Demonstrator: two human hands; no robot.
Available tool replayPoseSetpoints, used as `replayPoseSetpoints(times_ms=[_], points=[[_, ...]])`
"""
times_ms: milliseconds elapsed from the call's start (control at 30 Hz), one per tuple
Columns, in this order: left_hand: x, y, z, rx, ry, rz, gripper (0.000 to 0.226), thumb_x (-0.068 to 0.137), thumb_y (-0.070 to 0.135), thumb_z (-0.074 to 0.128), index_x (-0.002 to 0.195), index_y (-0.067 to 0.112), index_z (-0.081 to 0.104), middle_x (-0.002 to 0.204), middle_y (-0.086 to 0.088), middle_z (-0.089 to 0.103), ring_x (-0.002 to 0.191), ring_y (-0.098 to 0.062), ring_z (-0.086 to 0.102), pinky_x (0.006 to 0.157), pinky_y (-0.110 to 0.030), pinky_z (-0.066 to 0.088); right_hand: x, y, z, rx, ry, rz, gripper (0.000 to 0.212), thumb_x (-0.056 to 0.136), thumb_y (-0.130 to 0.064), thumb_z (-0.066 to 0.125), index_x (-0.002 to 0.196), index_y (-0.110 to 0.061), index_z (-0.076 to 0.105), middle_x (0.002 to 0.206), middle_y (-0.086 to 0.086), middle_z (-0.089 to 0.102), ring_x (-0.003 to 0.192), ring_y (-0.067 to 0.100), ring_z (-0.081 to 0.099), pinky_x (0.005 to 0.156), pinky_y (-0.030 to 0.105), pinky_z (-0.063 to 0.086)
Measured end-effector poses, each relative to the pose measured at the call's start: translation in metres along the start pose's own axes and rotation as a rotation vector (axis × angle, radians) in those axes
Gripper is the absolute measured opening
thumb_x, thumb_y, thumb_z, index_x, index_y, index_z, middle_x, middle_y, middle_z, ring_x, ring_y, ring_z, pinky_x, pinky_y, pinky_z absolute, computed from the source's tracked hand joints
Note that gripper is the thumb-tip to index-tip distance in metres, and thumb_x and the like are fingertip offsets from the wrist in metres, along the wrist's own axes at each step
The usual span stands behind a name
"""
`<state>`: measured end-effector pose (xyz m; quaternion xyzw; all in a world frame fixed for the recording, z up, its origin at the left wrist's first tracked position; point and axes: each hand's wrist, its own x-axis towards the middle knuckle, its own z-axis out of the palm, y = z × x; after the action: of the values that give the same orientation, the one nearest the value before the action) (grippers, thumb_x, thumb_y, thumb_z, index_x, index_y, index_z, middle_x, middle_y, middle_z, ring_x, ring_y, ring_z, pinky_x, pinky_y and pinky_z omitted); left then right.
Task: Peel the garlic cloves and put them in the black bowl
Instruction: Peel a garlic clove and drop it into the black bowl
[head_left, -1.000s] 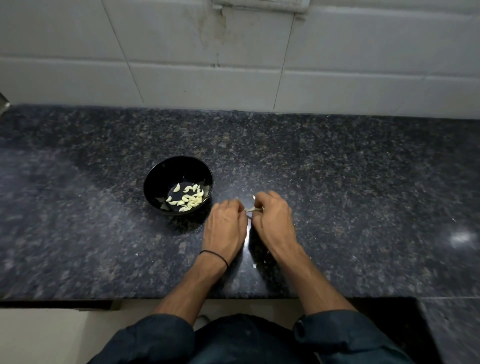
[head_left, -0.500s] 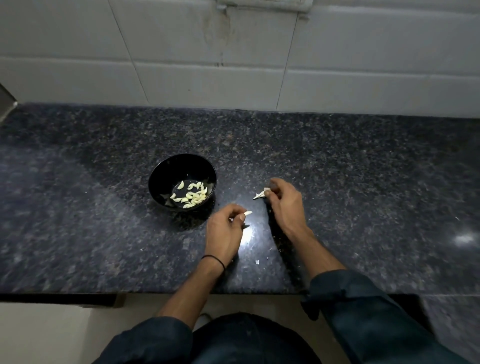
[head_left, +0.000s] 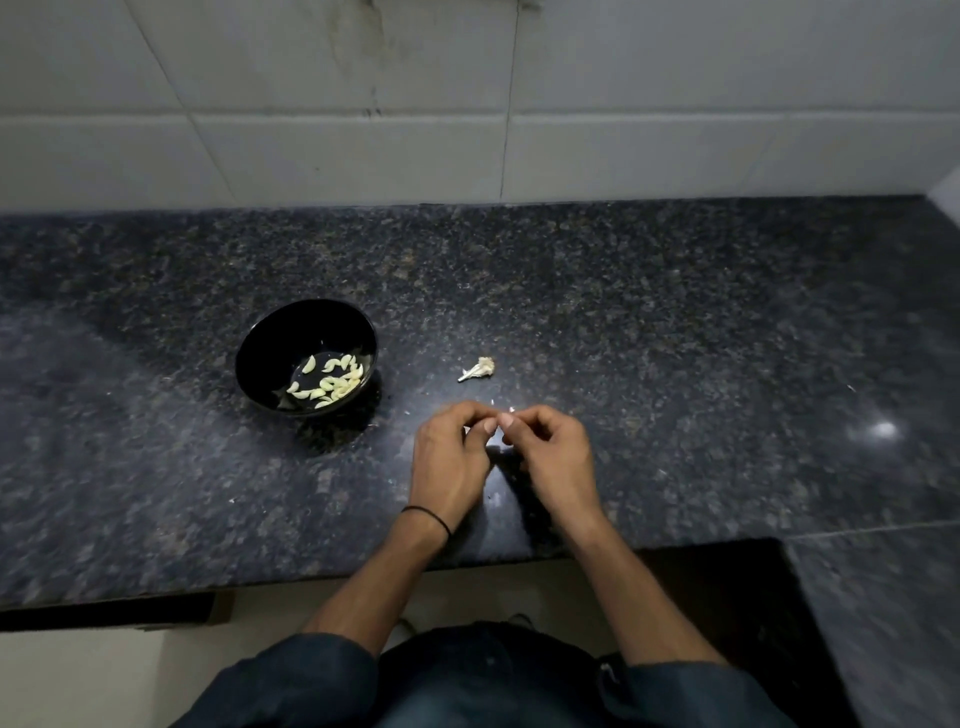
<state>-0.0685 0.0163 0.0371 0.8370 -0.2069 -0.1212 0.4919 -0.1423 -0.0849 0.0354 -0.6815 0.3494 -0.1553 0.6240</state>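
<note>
My 2 hands, left hand (head_left: 449, 460) and right hand (head_left: 556, 457), meet fingertip to fingertip, fingers curled (whether they pinch anything: cannot tell). Garlic stub (head_left: 478, 369) lies just beyond on the countertop (head_left: 675, 338). Black bowl (head_left: 291, 332), further left, holds peeled cloves (head_left: 330, 385).

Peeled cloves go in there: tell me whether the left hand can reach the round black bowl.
Probably yes: the left hand sits just right of the round black bowl, with only bare dark speckled counter between.
</note>
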Motion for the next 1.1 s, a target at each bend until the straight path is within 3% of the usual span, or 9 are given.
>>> replayPoseSetpoints(times_ms=[167, 367, 567, 633, 733, 800, 867, 1000, 1100], points=[[-0.007, 0.014, 0.018, 0.060, 0.003, 0.115, 0.017, 0.089, 0.005, 0.064, 0.088, 0.019, 0.074, 0.088, 0.007, 0.070, 0.087, -0.009, 0.061, 0.079, -0.021, 0.046, -0.003, -0.001, -0.023, 0.078, 0.032, 0.064, 0.015, 0.092, -0.016, 0.070, 0.080, -0.007, 0.069, 0.068, 0.000, 0.066, 0.056, 0.005, 0.053, 0.056, 0.022, 0.044], [-0.011, 0.023, 0.040, -0.263, 0.015, -0.235, 0.023, 0.088, -0.001, 0.063, 0.083, 0.016, 0.077, 0.082, -0.002, 0.077, 0.081, -0.015, 0.070, 0.080, -0.032, 0.056, -0.001, 0.002, -0.040, 0.332, -0.015, 0.260, 0.010, 0.093, -0.005, 0.064, 0.084, -0.002, 0.066, 0.064, 0.007, 0.062, 0.052, 0.013, 0.049, 0.046, 0.029, 0.034], [-0.024, 0.039, 0.052, -0.482, 0.052, -0.397, 0.016, 0.091, -0.008, 0.059, 0.093, -0.003, 0.074, 0.082, -0.012, 0.073, 0.073, -0.013, 0.065, 0.067, -0.021, 0.053, -0.001, 0.007, -0.052, 0.519, -0.085, 0.413, 0.013, 0.093, 0.001, 0.060, 0.081, -0.003, 0.064, 0.058, 0.005, 0.062, 0.051, 0.014, 0.048, 0.043, 0.020, 0.037], [-0.028, 0.035, 0.052, -0.297, 0.082, -0.278, 0.018, 0.089, -0.006, 0.061, 0.089, 0.004, 0.076, 0.081, -0.006, 0.073, 0.073, -0.011, 0.064, 0.070, -0.023, 0.049, -0.002, 0.012, -0.050, 0.411, -0.063, 0.383, 0.016, 0.092, -0.003, 0.063, 0.076, -0.006, 0.065, 0.059, 0.006, 0.061, 0.049, 0.014, 0.047, 0.042, 0.024, 0.035], [-0.031, 0.027, 0.053, 0.314, 0.098, 0.119, 0.018, 0.084, -0.003, 0.064, 0.089, 0.011, 0.074, 0.085, -0.007, 0.064, 0.081, -0.020, 0.057, 0.071, -0.022, 0.035, -0.002, 0.019, -0.043, 0.153, 0.032, 0.244, 0.019, 0.084, -0.015, 0.071, 0.065, -0.015, 0.067, 0.060, 0.006, 0.065, 0.053, 0.022, 0.060, 0.050, 0.033, 0.046], [-0.029, 0.024, 0.052, 0.433, 0.090, 0.196, 0.019, 0.081, -0.006, 0.065, 0.088, 0.011, 0.071, 0.085, -0.010, 0.059, 0.081, -0.026, 0.055, 0.069, -0.025, 0.032, 0.000, 0.018, -0.041, 0.115, 0.063, 0.214, 0.018, 0.082, -0.016, 0.072, 0.064, -0.015, 0.068, 0.062, 0.006, 0.068, 0.059, 0.028, 0.066, 0.055, 0.035, 0.050], [-0.027, 0.025, 0.048, 0.329, 0.122, 0.126, 0.018, 0.083, -0.005, 0.063, 0.086, 0.010, 0.073, 0.084, -0.008, 0.063, 0.080, -0.024, 0.058, 0.070, -0.025, 0.037, 0.000, 0.013, -0.040, 0.194, 0.044, 0.274, 0.021, 0.087, -0.008, 0.069, 0.067, -0.012, 0.066, 0.058, 0.005, 0.063, 0.051, 0.021, 0.056, 0.046, 0.026, 0.040], [-0.022, 0.034, 0.047, -0.157, 0.089, -0.288, 0.022, 0.092, -0.003, 0.057, 0.083, 0.007, 0.075, 0.071, -0.006, 0.069, 0.057, -0.002, 0.061, 0.053, -0.016, 0.047, 0.002, 0.011, -0.039, 0.513, -0.076, 0.521, 0.014, 0.094, -0.003, 0.061, 0.080, -0.004, 0.063, 0.060, 0.004, 0.059, 0.047, 0.011, 0.042, 0.038, 0.018, 0.031], [-0.019, 0.029, 0.046, -0.382, 0.061, -0.412, 0.025, 0.093, -0.004, 0.057, 0.080, 0.009, 0.072, 0.073, -0.013, 0.070, 0.061, -0.015, 0.063, 0.059, -0.026, 0.053, 0.002, 0.013, -0.036, 0.566, -0.085, 0.580, 0.012, 0.093, -0.002, 0.061, 0.082, -0.003, 0.066, 0.060, 0.005, 0.060, 0.047, 0.009, 0.044, 0.038, 0.017, 0.033]])
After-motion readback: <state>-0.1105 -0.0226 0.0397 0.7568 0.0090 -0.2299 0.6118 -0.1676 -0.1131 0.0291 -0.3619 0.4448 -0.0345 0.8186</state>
